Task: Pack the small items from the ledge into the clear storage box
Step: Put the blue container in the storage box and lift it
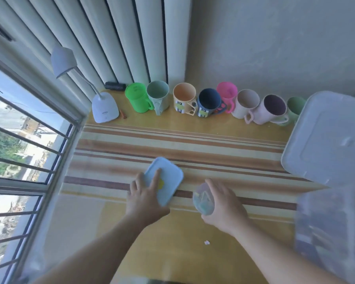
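Note:
My left hand (145, 198) grips a flat light-blue case (168, 177) with a yellow mark, fingers over its top, just above the striped cloth (213, 148) on the ledge. My right hand (223, 203) holds a small round clear container (202, 199) with pale bits inside, its fingers curled round the far side. The clear storage box (324, 228) stands blurred at the lower right edge. Its clear lid (328, 140) leans at the right, above the box.
A row of several coloured mugs (184, 99) lines the wall at the back. A white desk lamp (105, 107) stands at the back left by the barred window (19, 160). A tiny white scrap (207, 242) lies on the yellow ledge near me.

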Demonstrator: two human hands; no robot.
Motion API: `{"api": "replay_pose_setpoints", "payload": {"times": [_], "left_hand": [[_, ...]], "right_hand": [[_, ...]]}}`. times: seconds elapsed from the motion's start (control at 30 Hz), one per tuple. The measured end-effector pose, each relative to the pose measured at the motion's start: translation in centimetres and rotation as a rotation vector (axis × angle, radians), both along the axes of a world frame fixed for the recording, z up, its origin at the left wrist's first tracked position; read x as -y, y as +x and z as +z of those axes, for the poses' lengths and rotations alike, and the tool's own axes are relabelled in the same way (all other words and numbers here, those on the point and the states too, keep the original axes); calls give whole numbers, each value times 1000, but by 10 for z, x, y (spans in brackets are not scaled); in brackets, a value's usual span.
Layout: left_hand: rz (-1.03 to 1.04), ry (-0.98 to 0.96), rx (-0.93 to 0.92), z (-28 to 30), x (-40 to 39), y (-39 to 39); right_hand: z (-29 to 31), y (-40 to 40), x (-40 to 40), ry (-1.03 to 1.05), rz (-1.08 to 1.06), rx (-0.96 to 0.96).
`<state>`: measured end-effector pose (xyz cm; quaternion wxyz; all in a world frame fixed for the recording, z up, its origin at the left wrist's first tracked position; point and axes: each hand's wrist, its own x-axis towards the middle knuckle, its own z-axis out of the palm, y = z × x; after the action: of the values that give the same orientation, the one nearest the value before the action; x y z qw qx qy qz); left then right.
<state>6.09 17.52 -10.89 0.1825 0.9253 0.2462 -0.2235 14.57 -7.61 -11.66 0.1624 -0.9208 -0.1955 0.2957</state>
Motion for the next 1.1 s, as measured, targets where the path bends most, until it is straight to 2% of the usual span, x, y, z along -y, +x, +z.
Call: {"api": "replay_pose_setpoints", "payload": {"times": [0.1, 0.27, 0.47, 0.57, 0.67, 0.9, 1.0, 1.1], "left_hand": [[-175, 4, -20, 2, 61, -15], [-122, -61, -6, 22, 105, -13], [-189, -64, 209, 98, 150, 28], [-205, -113, 327, 142, 206, 56], [-243, -182, 382, 174, 275, 75], [-418, -195, 405, 190, 412, 86], [-483, -115, 388, 182, 447, 87], [-483, -78, 370, 174, 465, 92]], "right_hand": [[9, -1, 40, -17, -44, -12], [40, -7, 91, 33, -124, -18], [124, -6, 149, 218, -150, 28], [177, -2, 206, 291, -139, 115], [201, 2, 281, 262, -166, 217], [183, 7, 442, -34, -431, 188], [165, 0, 464, -62, -434, 132], [151, -8, 457, -9, -330, 153]]}}
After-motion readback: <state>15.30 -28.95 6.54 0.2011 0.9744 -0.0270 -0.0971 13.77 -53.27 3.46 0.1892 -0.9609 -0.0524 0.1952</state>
